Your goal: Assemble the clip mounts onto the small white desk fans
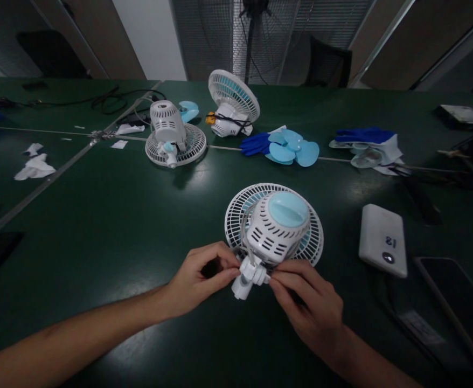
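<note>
A small white fan (261,237) lies grille down on the table, its motor housing with a light-blue back cap (288,209) facing up. At the near end of the housing is a white pivot joint (252,271) with a short stem. My left hand (204,277) pinches the joint's left side between thumb and index finger. From the right, my right hand (311,299) pinches a small white piece at the joint, mostly hidden by the fingertips. A grey cord runs along the left of the housing.
Behind are another fan face down (167,126), a tilted fan (232,105), a light-blue fan blade (295,146), blue gloves (255,144) and more gloves (366,143). A white power bank (383,240) and a phone (457,302) lie at right. Paper scraps (34,167) lie left.
</note>
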`<control>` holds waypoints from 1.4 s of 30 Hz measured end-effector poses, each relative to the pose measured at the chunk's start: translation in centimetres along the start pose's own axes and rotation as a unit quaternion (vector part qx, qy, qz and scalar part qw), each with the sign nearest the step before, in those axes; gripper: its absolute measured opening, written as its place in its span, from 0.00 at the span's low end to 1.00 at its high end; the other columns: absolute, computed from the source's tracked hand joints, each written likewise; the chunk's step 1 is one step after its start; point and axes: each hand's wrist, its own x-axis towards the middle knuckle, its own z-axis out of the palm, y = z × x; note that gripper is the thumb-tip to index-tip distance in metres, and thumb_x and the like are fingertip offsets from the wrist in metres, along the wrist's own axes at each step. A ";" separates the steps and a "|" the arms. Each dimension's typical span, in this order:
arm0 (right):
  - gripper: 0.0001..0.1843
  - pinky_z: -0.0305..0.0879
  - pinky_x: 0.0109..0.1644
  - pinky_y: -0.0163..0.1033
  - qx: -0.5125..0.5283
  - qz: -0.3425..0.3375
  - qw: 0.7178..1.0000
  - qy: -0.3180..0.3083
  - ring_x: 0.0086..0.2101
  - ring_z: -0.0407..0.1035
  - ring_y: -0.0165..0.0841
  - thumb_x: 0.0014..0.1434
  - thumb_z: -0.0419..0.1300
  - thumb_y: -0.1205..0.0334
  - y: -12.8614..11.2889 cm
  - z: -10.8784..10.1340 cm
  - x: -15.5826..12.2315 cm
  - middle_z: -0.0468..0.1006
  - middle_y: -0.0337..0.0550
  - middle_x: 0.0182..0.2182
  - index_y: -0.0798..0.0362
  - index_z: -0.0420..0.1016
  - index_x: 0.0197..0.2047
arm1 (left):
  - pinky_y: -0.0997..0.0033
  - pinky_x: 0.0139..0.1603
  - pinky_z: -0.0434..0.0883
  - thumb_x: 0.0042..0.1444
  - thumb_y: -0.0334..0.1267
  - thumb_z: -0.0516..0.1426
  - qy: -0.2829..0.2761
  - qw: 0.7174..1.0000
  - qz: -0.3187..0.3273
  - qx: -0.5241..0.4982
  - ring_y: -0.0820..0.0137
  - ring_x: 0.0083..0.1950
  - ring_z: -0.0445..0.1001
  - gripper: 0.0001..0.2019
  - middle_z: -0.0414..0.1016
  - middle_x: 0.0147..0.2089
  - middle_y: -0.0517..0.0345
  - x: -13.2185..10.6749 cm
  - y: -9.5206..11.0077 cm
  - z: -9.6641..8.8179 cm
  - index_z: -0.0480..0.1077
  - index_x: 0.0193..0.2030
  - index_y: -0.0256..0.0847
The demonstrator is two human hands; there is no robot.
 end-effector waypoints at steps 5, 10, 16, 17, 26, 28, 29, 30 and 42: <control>0.14 0.77 0.39 0.35 0.030 -0.021 0.999 -0.005 0.40 0.80 0.32 0.65 0.61 0.73 -0.1 -0.3 -0.2 0.81 0.46 0.43 0.53 0.76 0.52 | 0.74 0.38 0.70 0.67 0.37 0.63 0.003 1.000 -0.013 -0.006 0.72 0.37 0.74 0.07 0.76 0.38 0.54 0.0 0.0 0.1 0.76 0.47 0.35; 0.10 0.76 0.38 0.35 0.015 -0.008 1.000 -0.004 0.38 0.79 0.31 0.67 0.61 0.73 0.0 -0.3 -0.1 0.81 0.43 0.40 0.51 0.77 0.48 | 0.75 0.39 0.71 0.68 0.35 0.63 0.002 1.000 -0.012 -0.015 0.73 0.38 0.74 0.06 0.76 0.39 0.55 -0.1 -0.1 0.0 0.76 0.49 0.36; 0.04 0.75 0.37 0.35 -0.002 -0.009 1.000 -0.004 0.36 0.79 0.30 0.68 0.63 0.69 0.2 0.0 -0.1 0.80 0.43 0.39 0.52 0.79 0.42 | 0.75 0.39 0.70 0.68 0.35 0.63 -0.004 1.000 -0.022 -0.008 0.73 0.38 0.73 0.06 0.76 0.39 0.56 -0.1 0.0 0.0 0.76 0.48 0.36; 0.04 0.75 0.37 0.36 -0.002 -0.013 1.000 -0.004 0.36 0.78 0.30 0.68 0.62 0.69 0.2 0.0 -0.2 0.80 0.43 0.39 0.52 0.78 0.41 | 0.75 0.39 0.70 0.68 0.35 0.63 -0.004 1.000 -0.021 -0.007 0.73 0.38 0.73 0.05 0.76 0.38 0.56 -0.1 0.0 0.0 0.76 0.48 0.36; 0.13 0.73 0.37 0.36 0.027 -0.039 0.999 -0.015 0.40 0.78 0.30 0.66 0.59 0.74 0.1 -0.4 -0.3 0.80 0.44 0.42 0.53 0.78 0.51 | 0.75 0.39 0.70 0.68 0.35 0.63 -0.004 1.000 -0.024 -0.014 0.73 0.38 0.73 0.05 0.76 0.38 0.56 0.0 0.1 0.0 0.76 0.47 0.37; 0.13 0.74 0.39 0.35 0.028 -0.012 1.000 -0.002 0.40 0.78 0.30 0.65 0.59 0.75 0.1 -0.3 -0.2 0.80 0.44 0.42 0.53 0.78 0.50 | 0.76 0.39 0.69 0.68 0.35 0.63 -0.008 1.000 -0.025 -0.009 0.74 0.38 0.73 0.05 0.76 0.39 0.56 -0.1 0.1 0.0 0.76 0.48 0.37; 0.13 0.74 0.39 0.35 0.028 -0.003 1.000 0.000 0.39 0.78 0.30 0.65 0.59 0.76 0.1 -0.2 -0.2 0.80 0.44 0.42 0.53 0.78 0.50 | 0.76 0.39 0.69 0.68 0.35 0.63 -0.009 1.000 -0.025 -0.007 0.74 0.38 0.73 0.05 0.76 0.39 0.56 -0.1 0.1 0.0 0.76 0.48 0.37; 0.13 0.74 0.39 0.35 0.029 0.002 1.000 -0.001 0.39 0.78 0.30 0.65 0.59 0.76 0.1 -0.1 -0.1 0.79 0.44 0.41 0.53 0.78 0.49 | 0.76 0.39 0.69 0.68 0.35 0.63 -0.009 1.000 -0.025 -0.006 0.74 0.38 0.73 0.05 0.76 0.39 0.56 -0.1 0.1 0.0 0.76 0.48 0.37; 0.17 0.71 0.34 0.36 0.058 -0.049 0.996 -0.037 0.37 0.76 0.30 0.64 0.56 0.74 0.1 -1.3 0.0 0.78 0.44 0.40 0.53 0.80 0.50 | 0.75 0.41 0.72 0.68 0.35 0.63 -0.005 0.999 -0.031 -0.022 0.73 0.39 0.75 0.08 0.77 0.41 0.56 -0.2 -0.2 0.0 0.75 0.52 0.38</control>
